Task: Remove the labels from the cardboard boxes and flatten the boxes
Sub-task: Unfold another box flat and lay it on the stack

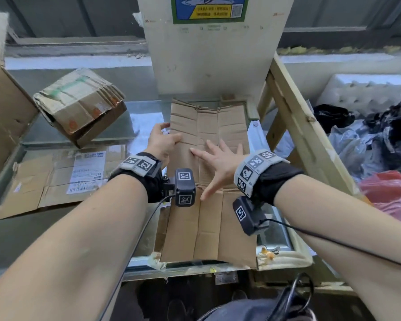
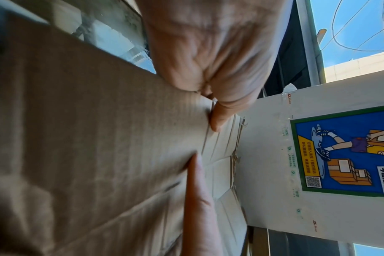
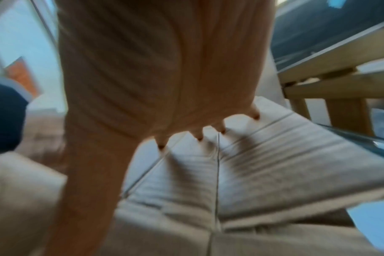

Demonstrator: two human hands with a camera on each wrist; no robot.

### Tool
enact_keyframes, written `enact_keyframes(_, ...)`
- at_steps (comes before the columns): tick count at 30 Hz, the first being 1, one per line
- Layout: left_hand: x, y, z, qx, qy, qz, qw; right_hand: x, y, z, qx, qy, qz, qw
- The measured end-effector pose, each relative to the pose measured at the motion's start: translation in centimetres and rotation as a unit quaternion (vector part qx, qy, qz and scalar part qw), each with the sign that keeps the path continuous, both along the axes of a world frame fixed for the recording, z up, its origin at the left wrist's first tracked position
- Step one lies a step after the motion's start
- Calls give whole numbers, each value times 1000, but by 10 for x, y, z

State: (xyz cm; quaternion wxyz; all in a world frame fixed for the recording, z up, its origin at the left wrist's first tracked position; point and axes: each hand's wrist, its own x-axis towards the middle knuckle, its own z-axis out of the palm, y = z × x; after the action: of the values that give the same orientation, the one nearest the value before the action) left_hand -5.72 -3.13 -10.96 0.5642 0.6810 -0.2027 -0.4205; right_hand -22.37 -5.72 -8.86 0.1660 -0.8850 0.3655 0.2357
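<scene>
Black wrist wraps, grey marker bands, cables

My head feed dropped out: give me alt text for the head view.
Right hand presses flat, fingers spread, on flattened cardboard on a glass table; left hand grips its left edge. Further left lie a crushed box and labelled cardboard.

You can read little here. The white carton (image 2: 272, 173) standing ahead of you carries a blue poster (image 2: 344, 155) with a QR code, Chinese lettering on a yellow panel, and small red "JD" marks by its taped seams. The shipping label (image 1: 86, 172) on the flat cardboard (image 1: 33, 193) at your left shows barcodes; its print is too small to read.
</scene>
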Motion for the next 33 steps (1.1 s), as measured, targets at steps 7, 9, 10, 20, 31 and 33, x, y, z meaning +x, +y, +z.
enact_keyframes(7,12,-3,-5,42,-8,-57,997,20,3,-14,-58,39,6,998)
enact_keyframes(9,17,0,-6,90,-28,-95,991,24,4,-19,-46,47,1,998)
enact_keyframes(10,23,1,-12,125,-56,-120,983,27,4,-21,-41,50,0,998)
enact_keyframes(20,38,35,-15,164,-152,-137,965,47,-4,-28,-8,101,0,995)
enact_keyframes(31,45,71,-4,210,-62,-231,948,52,-4,-33,13,84,-26,996)
enact_keyframes(33,45,76,-4,201,-96,-216,950,51,1,-30,4,70,-32,997)
